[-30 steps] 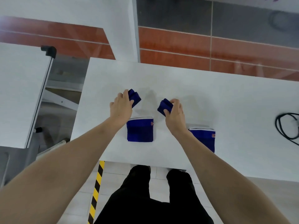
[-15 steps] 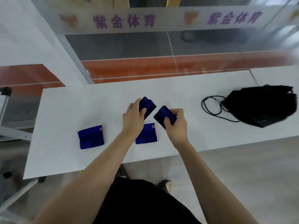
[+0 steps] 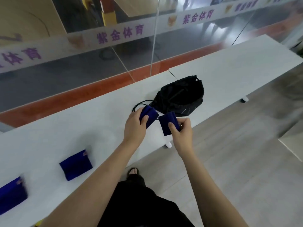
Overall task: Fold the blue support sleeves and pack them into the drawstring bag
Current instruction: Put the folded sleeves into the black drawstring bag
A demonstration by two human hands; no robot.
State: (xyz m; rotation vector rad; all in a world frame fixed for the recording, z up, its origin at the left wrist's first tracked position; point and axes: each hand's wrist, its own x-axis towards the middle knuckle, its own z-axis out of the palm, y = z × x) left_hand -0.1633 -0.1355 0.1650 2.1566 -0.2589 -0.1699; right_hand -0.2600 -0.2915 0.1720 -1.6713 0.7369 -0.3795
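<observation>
My left hand [image 3: 135,126] grips a folded blue support sleeve [image 3: 150,114] above the white table [image 3: 98,122]. My right hand [image 3: 182,133] pinches a second folded blue sleeve [image 3: 168,122] beside it, near the table's front edge. Both held sleeves hang just in front of the black drawstring bag [image 3: 182,95], which lies on the table with its cord looped to the left. Two more blue sleeves lie flat on the table: one [image 3: 76,164] at the lower left, another [image 3: 11,195] at the far left edge of view.
A second white table [image 3: 232,66] adjoins on the right, on castors. A glass wall with a white banner of purple characters [image 3: 119,33] runs behind the tables. My legs in black stand at the table's front edge over a grey floor.
The view has swung to the right and my hands have carried the two folded sleeves rightwards to the drawstring bag. The two flat sleeves now lie far to my left.
</observation>
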